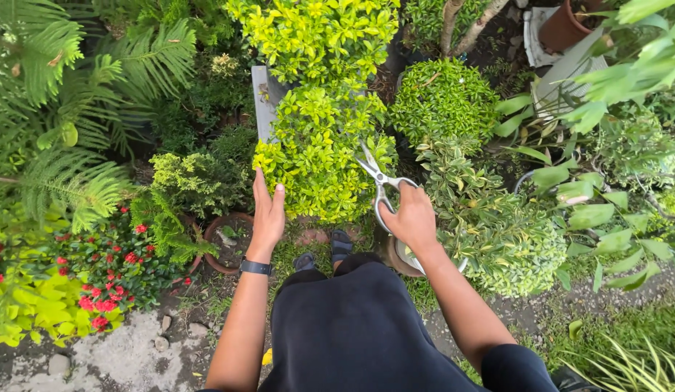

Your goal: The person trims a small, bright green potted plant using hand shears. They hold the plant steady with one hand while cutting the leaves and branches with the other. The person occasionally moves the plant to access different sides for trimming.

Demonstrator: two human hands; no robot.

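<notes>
Left hand [268,212], flat and open-fingered, rests against the yellow-green shrub [319,156], dense with small glossy leaves. Right hand [412,218] grips steel scissors [377,183], blades narrowly parted, long axis pointing up-left into the foliage.

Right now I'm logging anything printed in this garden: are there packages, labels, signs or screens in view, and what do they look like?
No packages, labels or signs show.
Wristband: on the left wrist, a dark band, possibly a watch; no screen face is visible.
Grey slab: upright behind the yellow-green shrub, plain, no print that can be made out.
</notes>
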